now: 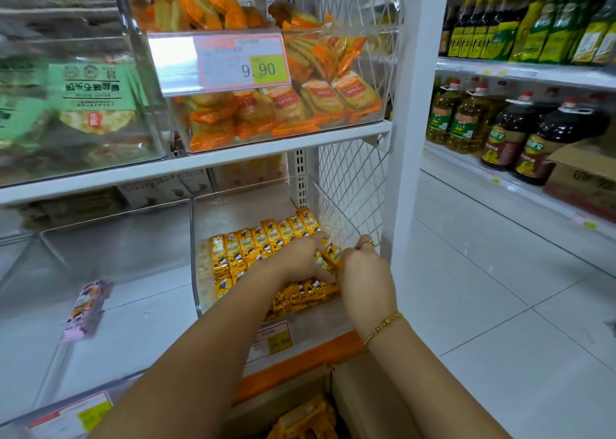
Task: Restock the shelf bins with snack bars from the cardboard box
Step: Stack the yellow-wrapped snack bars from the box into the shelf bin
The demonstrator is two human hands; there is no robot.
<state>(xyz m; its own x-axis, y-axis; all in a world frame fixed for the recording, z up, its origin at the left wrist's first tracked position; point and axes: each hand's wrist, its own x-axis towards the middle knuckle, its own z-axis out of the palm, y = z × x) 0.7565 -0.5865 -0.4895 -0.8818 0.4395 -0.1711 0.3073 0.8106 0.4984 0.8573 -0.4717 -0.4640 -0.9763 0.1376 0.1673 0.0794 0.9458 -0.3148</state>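
yellow snack bars [263, 235] standing in rows inside clear shelf bin [195, 258], more loose in open cardboard box [363, 402] below

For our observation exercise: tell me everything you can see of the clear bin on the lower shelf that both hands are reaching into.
The clear bin is a transparent, open-topped plastic box with tall sides and back, sitting at the right end of the lower shelf beside the white wire mesh panel. It is partly filled with yellow snack bars, rowed neatly at the back. A price label sits at its front. The left hand and right hand grip bars inside.
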